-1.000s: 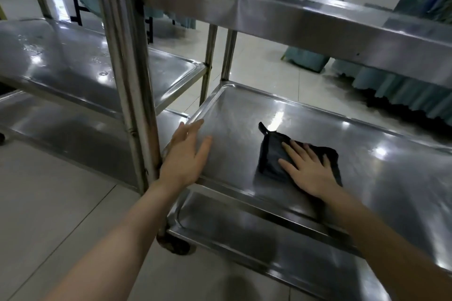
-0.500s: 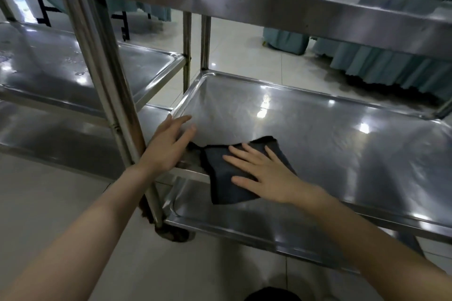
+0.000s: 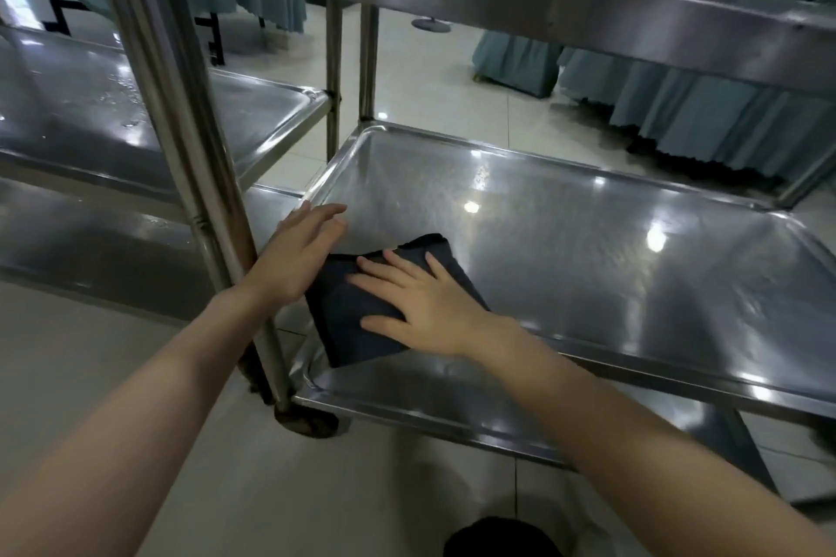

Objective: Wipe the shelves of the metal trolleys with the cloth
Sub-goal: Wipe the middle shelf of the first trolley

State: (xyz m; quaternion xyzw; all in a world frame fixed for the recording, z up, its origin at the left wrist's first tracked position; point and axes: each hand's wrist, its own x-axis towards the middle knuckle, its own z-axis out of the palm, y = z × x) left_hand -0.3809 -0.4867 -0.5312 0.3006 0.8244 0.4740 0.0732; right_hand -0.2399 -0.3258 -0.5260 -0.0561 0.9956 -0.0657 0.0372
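A dark folded cloth (image 3: 348, 321) lies at the near left corner of the middle shelf (image 3: 588, 249) of the right metal trolley, partly hanging over the front rim. My right hand (image 3: 420, 308) lies flat on the cloth, fingers spread and pointing left. My left hand (image 3: 296, 256) rests open on the shelf's left rim, beside the trolley's front left post (image 3: 199, 194), its palm touching the cloth's left edge. The top shelf (image 3: 543, 0) of the same trolley runs above.
A second metal trolley (image 3: 113, 113) stands close on the left, its shelf wet with drops. The right trolley's bottom shelf (image 3: 452, 393) and a caster wheel (image 3: 307, 421) sit below. Tables draped in teal cloth (image 3: 705, 113) stand behind on the tiled floor.
My right hand has slid the cloth from the shelf's middle toward the near left corner, where it meets my left hand. The view has dropped lower.
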